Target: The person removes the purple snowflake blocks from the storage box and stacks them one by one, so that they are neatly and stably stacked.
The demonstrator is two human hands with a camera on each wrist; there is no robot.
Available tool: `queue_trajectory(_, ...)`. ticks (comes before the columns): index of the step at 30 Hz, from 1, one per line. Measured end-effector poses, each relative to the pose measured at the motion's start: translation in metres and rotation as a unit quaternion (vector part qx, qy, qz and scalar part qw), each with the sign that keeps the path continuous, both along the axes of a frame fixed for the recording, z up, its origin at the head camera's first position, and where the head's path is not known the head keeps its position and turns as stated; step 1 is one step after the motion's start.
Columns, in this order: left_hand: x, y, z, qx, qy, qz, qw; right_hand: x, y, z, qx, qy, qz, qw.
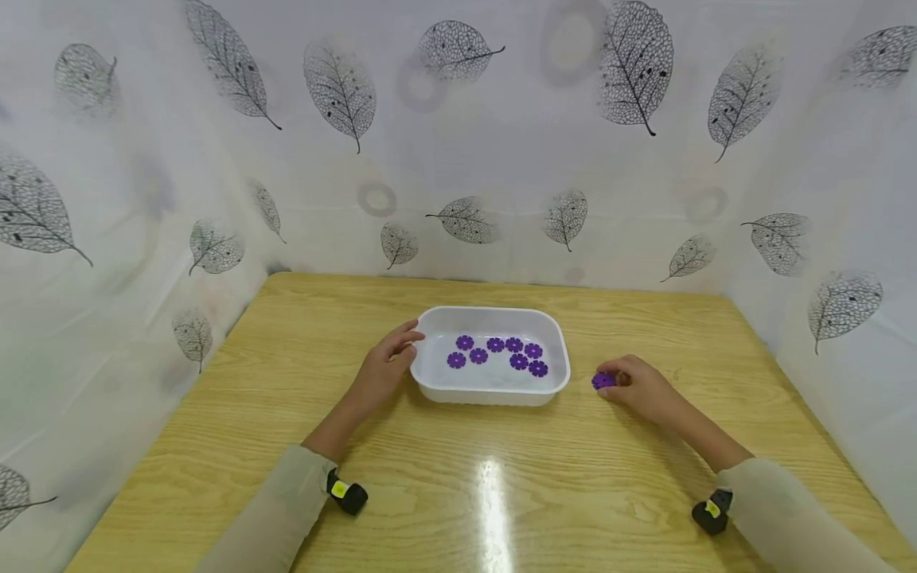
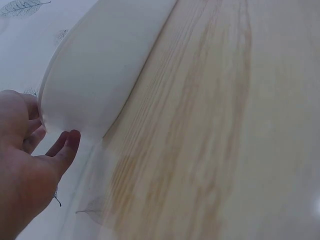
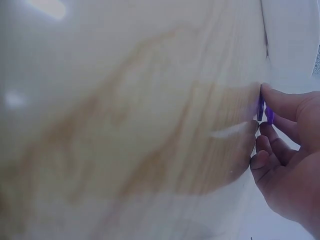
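A white plastic tray (image 1: 489, 396) sits on the wooden table, holding several purple flower-shaped discs (image 1: 478, 356) spread flat over its bottom. At the tray's left end, my left hand (image 1: 381, 370) holds the rim with thumb and fingertips; in the left wrist view the lower fingers (image 2: 67, 150) hang beside the outer wall. To the right of the tray, my right hand (image 1: 645, 391) pinches a purple flower-shaped disc (image 1: 602, 380) between thumb and fingers, low over the table. Two purple edges show in the right wrist view; I cannot tell whether they are one disc or two.
The wooden table (image 1: 401, 485) reaches to a leaf-printed white cloth (image 1: 494, 151) that hangs at the back and both sides. A bright strip of light reflects off the tabletop in front of the tray.
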State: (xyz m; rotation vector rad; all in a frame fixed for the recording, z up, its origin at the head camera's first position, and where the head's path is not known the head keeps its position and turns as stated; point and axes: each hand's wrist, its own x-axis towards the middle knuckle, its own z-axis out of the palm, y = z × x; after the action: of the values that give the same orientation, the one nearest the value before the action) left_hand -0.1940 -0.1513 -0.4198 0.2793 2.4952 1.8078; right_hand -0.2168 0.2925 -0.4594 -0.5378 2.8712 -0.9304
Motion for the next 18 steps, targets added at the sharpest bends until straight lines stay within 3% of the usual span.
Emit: queue_trajectory(18, -0.0009, -0.0005, -0.0016, 0.002, 0.0, 0.002, 1.0, -0.0001, -0.0008, 0.0022, 0.001, -0.013, 0.016, 0.9998)
